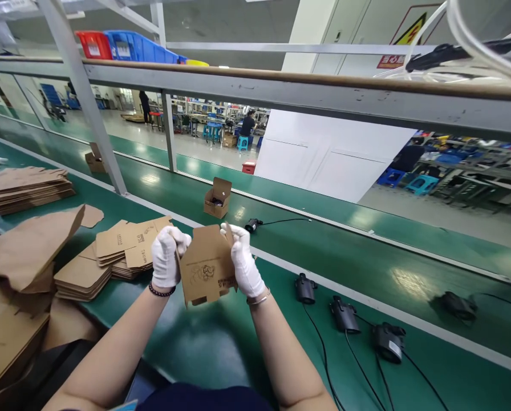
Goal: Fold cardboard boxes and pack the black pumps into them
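A partly folded brown cardboard box (208, 265) with a printed drawing is held up between my two white-gloved hands over the green bench. My left hand (169, 256) pinches its left side with curled fingers. On the opposite side my right hand (243, 258) grips the right flap near the top. Stacks of flat cardboard box blanks (125, 242) lie just left of my left hand. Beyond the box, an open cardboard box (217, 198) with something dark inside stands on the green belt, and a small black cylindrical device (252, 225) with a cable lies beside it.
Several black cabled devices (344, 315) line the bench at right; another black device (457, 306) is on the belt. More flat cardboard (24, 188) and brown paper (37, 242) cover the left. A metal post (84, 103) and shelf beam (255, 85) cross ahead.
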A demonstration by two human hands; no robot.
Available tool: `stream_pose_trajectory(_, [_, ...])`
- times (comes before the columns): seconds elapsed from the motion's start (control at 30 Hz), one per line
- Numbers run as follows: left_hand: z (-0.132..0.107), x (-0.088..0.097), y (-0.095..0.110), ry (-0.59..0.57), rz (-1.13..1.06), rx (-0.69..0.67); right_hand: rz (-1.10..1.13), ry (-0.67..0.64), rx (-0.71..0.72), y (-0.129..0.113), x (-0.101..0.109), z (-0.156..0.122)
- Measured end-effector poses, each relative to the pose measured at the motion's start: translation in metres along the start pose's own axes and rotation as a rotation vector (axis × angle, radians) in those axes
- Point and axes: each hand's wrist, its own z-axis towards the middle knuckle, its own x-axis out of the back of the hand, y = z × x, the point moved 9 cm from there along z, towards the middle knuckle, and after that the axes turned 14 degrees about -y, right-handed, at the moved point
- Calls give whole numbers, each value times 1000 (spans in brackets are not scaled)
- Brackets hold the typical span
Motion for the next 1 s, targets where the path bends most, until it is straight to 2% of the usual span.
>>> stream_pose_trajectory(0.07, [7, 5, 5, 47, 57, -49, -96, -84, -31, 3, -9, 0])
stream_pose_trajectory(0.1, [10, 5, 5, 42, 98, -54, -124, -82, -43, 4, -9, -1])
stream_pose_trajectory(0.2, [12, -9, -8, -109, 245, 49, -196, 87, -4, 1, 6, -5])
stream_pose_trajectory(0.27, [5, -20, -20, -223, 299, 160, -273, 166, 47, -6, 12, -8])
stream_pose_trajectory(0.3, [1, -23, -23, -244, 333, 189, -309, 191, 67, -9, 13, -10])
stream_pose_trajectory(0.37, [-4, -22, -17, -202, 442, 150, -370, 219, 101, -17, 13, -13])
stream_pose_trajectory(0.43, [-6, -24, -3, -173, 576, 39, -426, 221, 148, -27, 10, -16])
stream_pose_trajectory(0.5, [-7, -29, 7, -198, 658, -40, -478, 178, 187, -35, 6, -16])
stream_pose_trajectory(0.57, [-6, -32, 12, -233, 698, -53, -508, 146, 203, -41, 4, -16])
stream_pose_trajectory(0.67, [-4, -37, 12, -354, 708, 1, -543, 145, 204, -44, 9, -14])
stream_pose_trajectory(0.73, [-4, -40, 2, -498, 709, 110, -533, 134, 196, -41, 14, -11])
stream_pose_trajectory(0.77, [-5, -37, -3, -522, 697, 171, -512, 133, 187, -38, 18, -8])
stream_pose_trajectory(0.8, [-5, -29, -8, -481, 663, 219, -488, 146, 169, -33, 24, -6])
stream_pose_trajectory(0.87, [-8, -3, -14, -244, 486, 248, -444, 205, 82, -18, 42, -1])
stream_pose_trajectory(0.93, [-20, 21, -27, -22, 230, 247, -411, 226, -70, 2, 58, 2])
stream_pose_trajectory(1.0, [-36, 28, -47, 2, 137, 302, -431, 151, -230, 20, 63, 3])
